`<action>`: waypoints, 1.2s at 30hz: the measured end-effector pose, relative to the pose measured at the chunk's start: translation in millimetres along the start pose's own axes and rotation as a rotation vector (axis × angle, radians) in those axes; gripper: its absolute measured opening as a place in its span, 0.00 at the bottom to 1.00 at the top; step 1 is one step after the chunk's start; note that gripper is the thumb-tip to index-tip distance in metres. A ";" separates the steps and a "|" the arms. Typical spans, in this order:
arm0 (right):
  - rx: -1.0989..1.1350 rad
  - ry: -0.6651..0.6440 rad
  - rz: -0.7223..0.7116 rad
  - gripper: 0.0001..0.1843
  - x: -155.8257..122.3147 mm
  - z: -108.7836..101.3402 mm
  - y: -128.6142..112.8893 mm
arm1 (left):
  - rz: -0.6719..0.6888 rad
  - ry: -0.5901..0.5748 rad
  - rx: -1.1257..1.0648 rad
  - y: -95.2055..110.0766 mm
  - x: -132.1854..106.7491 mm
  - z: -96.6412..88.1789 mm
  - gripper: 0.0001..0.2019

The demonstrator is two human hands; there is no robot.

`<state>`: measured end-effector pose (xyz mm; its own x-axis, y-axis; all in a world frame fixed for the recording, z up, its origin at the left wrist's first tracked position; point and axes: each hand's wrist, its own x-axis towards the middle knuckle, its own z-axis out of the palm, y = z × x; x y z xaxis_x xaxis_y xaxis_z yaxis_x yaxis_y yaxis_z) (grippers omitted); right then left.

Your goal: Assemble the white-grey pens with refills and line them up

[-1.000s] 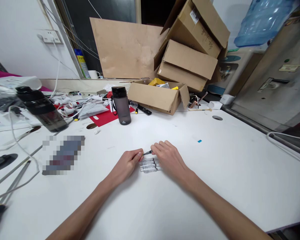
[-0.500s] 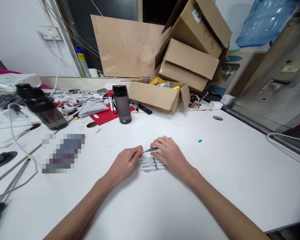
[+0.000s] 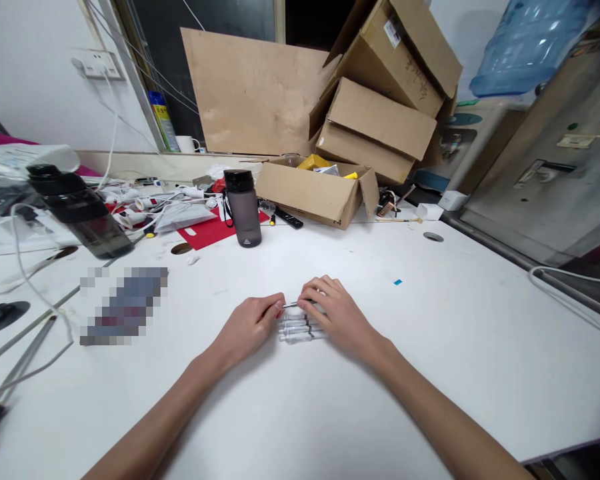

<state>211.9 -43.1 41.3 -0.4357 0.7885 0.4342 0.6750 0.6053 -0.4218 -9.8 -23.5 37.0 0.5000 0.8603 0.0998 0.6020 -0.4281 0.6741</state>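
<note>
My left hand [image 3: 247, 328] pinches one end of a slim pen [image 3: 291, 305] between thumb and fingertips. The other end is in my right hand [image 3: 339, 312], whose curled fingers and thumb close on it and hide most of its grey barrel. Just below, several clear pens [image 3: 295, 331] lie side by side on the white table [image 3: 300, 407]. My right hand covers their right ends.
A grey bottle [image 3: 249, 213] stands beyond my hands, and a darker bottle [image 3: 83, 217] leans at left. An open cardboard box [image 3: 307, 193], a remote [image 3: 289, 218] and cable clutter line the back. A blurred-out flat object [image 3: 130, 310] lies left; a small blue piece [image 3: 398, 282] lies right.
My right hand's fingers have closed further down over the pen, so less of its grey barrel shows. My left hand keeps its pinch in nearly the same place.
</note>
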 end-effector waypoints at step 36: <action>0.045 -0.001 -0.008 0.04 -1.8 -8.2 2.2 | -0.040 -0.030 0.091 6.4 -0.8 -3.5 0.20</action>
<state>219.0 -44.1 46.1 -0.4416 0.7836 0.4370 0.6438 0.6160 -0.4539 -8.5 -26.0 43.8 0.4921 0.8690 0.0508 0.6752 -0.4179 0.6078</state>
